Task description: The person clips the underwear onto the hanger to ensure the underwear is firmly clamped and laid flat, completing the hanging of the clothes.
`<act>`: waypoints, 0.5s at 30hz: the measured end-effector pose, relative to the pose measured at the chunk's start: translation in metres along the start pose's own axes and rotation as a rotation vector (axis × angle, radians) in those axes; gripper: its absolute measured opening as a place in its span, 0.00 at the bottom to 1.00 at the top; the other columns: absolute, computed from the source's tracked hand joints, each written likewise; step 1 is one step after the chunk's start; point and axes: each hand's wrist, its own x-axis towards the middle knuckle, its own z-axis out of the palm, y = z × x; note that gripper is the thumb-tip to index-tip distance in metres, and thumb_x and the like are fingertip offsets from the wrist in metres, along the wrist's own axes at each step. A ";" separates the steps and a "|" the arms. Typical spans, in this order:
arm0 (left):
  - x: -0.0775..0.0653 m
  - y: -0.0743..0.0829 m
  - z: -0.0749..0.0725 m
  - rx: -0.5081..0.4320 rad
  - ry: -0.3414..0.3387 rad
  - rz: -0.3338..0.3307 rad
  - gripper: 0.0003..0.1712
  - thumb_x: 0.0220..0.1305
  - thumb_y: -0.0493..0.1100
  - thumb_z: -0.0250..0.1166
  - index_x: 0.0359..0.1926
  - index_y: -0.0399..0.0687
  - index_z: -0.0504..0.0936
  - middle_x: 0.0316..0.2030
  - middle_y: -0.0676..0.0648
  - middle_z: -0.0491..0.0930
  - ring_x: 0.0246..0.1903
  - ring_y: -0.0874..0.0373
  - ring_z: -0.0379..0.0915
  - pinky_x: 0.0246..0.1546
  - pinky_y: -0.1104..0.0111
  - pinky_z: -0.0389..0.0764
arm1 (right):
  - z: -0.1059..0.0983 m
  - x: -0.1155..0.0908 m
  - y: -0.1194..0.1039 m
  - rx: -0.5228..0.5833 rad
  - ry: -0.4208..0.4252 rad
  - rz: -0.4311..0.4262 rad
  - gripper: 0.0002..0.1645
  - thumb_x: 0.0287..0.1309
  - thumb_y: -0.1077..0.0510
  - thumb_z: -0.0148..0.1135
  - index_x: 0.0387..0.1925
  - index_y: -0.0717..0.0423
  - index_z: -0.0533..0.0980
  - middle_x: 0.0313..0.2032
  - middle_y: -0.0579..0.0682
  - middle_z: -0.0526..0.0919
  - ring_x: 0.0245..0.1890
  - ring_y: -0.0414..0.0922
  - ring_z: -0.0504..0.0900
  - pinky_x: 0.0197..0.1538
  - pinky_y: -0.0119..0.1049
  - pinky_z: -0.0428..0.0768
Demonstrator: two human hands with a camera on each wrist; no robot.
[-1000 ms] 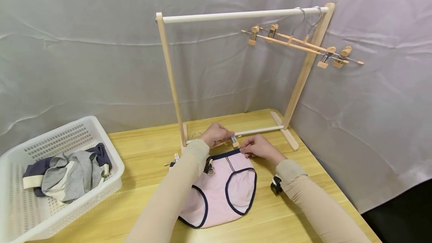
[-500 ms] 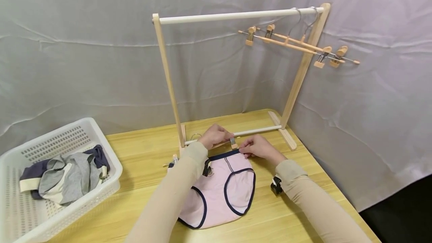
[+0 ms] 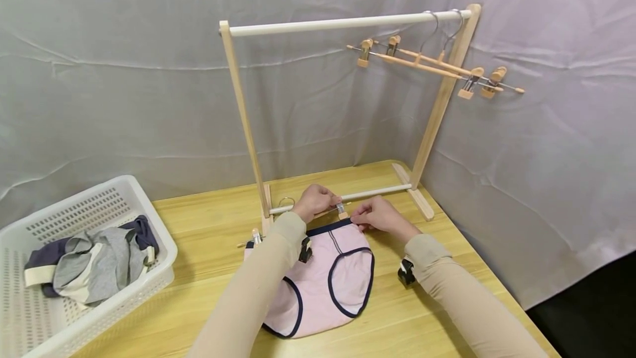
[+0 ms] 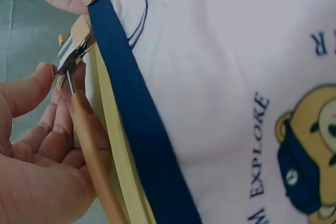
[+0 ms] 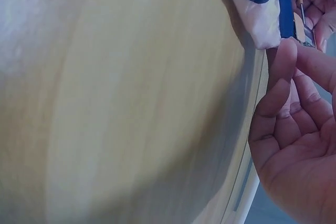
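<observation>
Pink underpants (image 3: 320, 275) with navy trim lie on the table, waistband toward the rack. A bear print (image 4: 315, 150) shows in the left wrist view. My left hand (image 3: 316, 201) pinches a metal clip (image 4: 71, 51) with a peach tip, which sits on a clip hanger (image 4: 90, 140). That clip's tip is right at the navy waistband (image 4: 131, 98). With thumb and finger, my right hand (image 3: 381, 218) pinches the waistband's right corner, close beside the clip. At the waistband's left end is the hanger's other clip (image 3: 256, 236); my left sleeve covers part of the waistband between.
A wooden rack (image 3: 240, 104) stands behind the hands, its low crossbar just beyond the hanger. Two more clip hangers (image 3: 422, 66) hang at the right of its top rail (image 3: 323, 25). At left, a white basket (image 3: 171, 250) holds grey and navy clothes (image 3: 101, 264).
The head view has shifted slightly, so rack and basket appear further left. Both hands keep their grips on the clip and the waistband, almost unmoved.
</observation>
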 end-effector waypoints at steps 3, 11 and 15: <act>-0.002 0.001 -0.001 -0.004 -0.001 -0.001 0.11 0.73 0.42 0.70 0.40 0.36 0.92 0.35 0.48 0.86 0.36 0.57 0.75 0.38 0.70 0.76 | 0.000 0.001 -0.002 0.007 0.001 0.013 0.11 0.67 0.59 0.73 0.42 0.65 0.88 0.26 0.49 0.90 0.24 0.38 0.84 0.31 0.30 0.80; -0.003 0.000 0.001 -0.004 -0.007 0.013 0.11 0.71 0.41 0.72 0.42 0.35 0.92 0.37 0.45 0.89 0.36 0.58 0.78 0.41 0.71 0.77 | -0.001 0.001 -0.005 0.018 0.024 0.007 0.11 0.67 0.59 0.73 0.42 0.65 0.88 0.25 0.47 0.88 0.24 0.38 0.83 0.30 0.31 0.80; -0.004 -0.001 0.003 0.023 0.003 0.009 0.11 0.70 0.41 0.73 0.42 0.35 0.92 0.37 0.44 0.89 0.35 0.58 0.78 0.41 0.70 0.77 | -0.001 0.001 -0.006 0.011 0.036 -0.004 0.11 0.67 0.59 0.73 0.42 0.65 0.89 0.24 0.49 0.88 0.23 0.39 0.83 0.30 0.31 0.80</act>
